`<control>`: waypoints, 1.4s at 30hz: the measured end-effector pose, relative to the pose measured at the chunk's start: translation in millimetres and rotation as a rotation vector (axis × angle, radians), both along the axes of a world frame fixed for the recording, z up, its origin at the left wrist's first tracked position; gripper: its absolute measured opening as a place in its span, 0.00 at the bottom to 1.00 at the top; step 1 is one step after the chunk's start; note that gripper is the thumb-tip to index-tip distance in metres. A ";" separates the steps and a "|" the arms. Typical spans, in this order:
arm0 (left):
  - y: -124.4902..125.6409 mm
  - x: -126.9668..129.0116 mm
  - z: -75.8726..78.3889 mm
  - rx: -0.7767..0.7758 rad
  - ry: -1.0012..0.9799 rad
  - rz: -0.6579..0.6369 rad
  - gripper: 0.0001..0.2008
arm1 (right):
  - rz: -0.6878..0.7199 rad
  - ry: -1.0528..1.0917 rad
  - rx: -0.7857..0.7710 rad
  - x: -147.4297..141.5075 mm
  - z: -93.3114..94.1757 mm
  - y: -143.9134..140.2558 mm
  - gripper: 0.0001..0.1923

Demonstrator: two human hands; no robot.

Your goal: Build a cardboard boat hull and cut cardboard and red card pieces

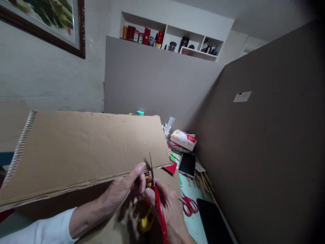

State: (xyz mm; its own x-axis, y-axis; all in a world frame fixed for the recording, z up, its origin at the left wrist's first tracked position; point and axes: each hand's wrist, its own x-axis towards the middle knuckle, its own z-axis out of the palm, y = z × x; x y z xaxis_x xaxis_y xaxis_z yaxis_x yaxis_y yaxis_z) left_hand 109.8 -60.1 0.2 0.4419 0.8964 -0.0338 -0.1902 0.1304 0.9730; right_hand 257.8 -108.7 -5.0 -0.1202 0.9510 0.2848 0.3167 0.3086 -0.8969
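Red scissors (158, 200) are gripped by the right hand (170, 210), with the blades pushed into the near edge of the cardboard (83, 149). That edge is pinched by the left hand (124, 191) just beside the blades. 1 more pair of scissors (190, 205) is seen on the table (196, 222), near a phone (187, 164).

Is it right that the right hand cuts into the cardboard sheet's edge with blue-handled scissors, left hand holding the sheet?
Not quite: the head view shows the scissors in the right hand have red handles, not blue. The left hand does hold the cardboard sheet at the cut.
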 end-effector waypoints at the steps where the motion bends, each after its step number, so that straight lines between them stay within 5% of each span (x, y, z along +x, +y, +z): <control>1: -0.8 0.2 0.1 -0.006 0.002 0.004 0.32 | 0.004 -0.009 0.010 0.2 -0.2 -0.1 0.19; 13: 1.8 2.0 -1.2 0.024 -0.043 0.014 0.31 | -0.101 -0.129 0.232 -4.8 -15.1 5.5 0.14; 28: -1.4 -0.7 -8.1 0.007 -0.017 0.046 0.33 | -0.086 -0.048 -0.105 -6.6 5.5 -2.1 0.19; 35: -5.7 0.4 -7.8 -0.047 -0.059 0.039 0.26 | -0.030 -0.057 -0.046 -5.7 7.7 -3.9 0.21; 42: -13.3 -1.5 -4.6 -0.084 -0.040 0.031 0.27 | -0.132 -0.121 0.008 -12.4 0.4 -3.5 0.20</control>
